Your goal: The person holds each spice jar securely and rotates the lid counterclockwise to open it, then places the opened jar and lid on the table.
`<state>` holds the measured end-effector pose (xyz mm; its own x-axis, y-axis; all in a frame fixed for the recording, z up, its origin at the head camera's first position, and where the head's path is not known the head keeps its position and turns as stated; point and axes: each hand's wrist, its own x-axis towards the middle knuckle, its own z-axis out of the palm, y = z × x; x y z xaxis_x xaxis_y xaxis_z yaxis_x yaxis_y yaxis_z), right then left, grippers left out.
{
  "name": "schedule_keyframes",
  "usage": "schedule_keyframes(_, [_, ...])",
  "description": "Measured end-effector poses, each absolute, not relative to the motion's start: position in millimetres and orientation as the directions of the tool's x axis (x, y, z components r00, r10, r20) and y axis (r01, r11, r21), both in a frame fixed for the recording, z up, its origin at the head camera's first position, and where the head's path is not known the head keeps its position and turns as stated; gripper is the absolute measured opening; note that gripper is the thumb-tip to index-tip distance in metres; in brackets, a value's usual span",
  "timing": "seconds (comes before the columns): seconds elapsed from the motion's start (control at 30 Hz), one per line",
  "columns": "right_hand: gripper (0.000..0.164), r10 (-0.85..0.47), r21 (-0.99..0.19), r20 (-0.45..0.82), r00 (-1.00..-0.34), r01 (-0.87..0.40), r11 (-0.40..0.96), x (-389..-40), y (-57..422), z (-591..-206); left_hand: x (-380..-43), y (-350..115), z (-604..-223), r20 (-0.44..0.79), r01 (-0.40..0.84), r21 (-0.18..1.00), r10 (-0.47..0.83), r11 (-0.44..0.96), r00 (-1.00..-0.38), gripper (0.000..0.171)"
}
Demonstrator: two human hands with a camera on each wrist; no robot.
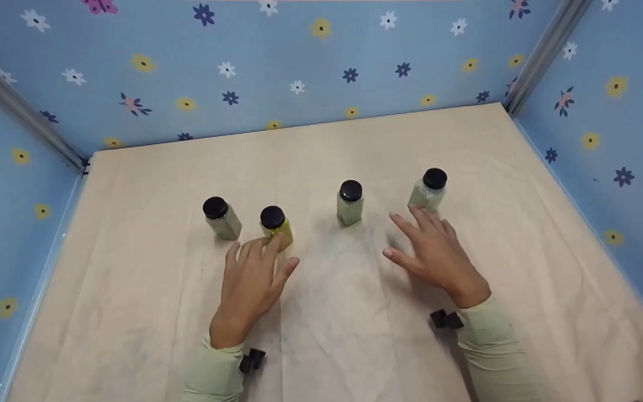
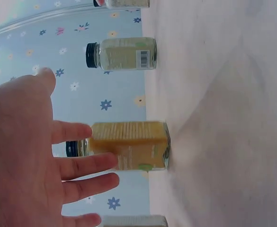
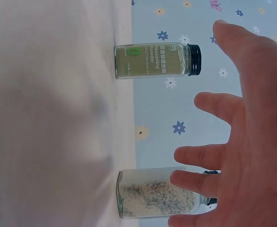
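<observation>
Glass seasoning jars with black lids stand upright in a loose row on the cloth. My left hand (image 1: 252,282) reaches toward the jar of yellow powder (image 1: 283,233), its fingers spread in front of it; whether they touch the glass I cannot tell. Left of it stands a greyish-green jar (image 1: 224,223). My right hand (image 1: 437,254) is spread near the rightmost jar (image 1: 427,192), which holds pale, speckled flakes (image 3: 157,191) in the right wrist view. Between the hands stands a jar of green seasoning powder (image 1: 350,207), labelled "Seasoning Powder" (image 3: 150,60). Neither hand grips anything.
A beige cloth (image 1: 321,312) covers the table. Blue flowered panels (image 1: 277,61) enclose the back and both sides, with metal posts (image 1: 545,56) at the corners. Small black mounts (image 1: 253,361) sit at both wrists.
</observation>
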<state>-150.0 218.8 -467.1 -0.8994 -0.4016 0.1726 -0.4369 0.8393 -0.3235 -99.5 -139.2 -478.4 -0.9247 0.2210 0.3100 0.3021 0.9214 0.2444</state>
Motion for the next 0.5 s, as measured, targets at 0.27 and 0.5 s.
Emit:
schedule_keyframes(0.27, [0.070,-0.401,-0.377,0.178,-0.899,-0.438,0.816,-157,216,-469,-97,-130,-481,0.279,0.268,0.310,0.182,0.912,-0.943,0.061])
schedule_keyframes(0.5, [0.062,-0.357,-0.459,0.219,-0.908,-0.419,0.784,-163,216,-479,-93,-121,-481,0.234,0.267,0.348,0.193,0.899,-0.953,0.061])
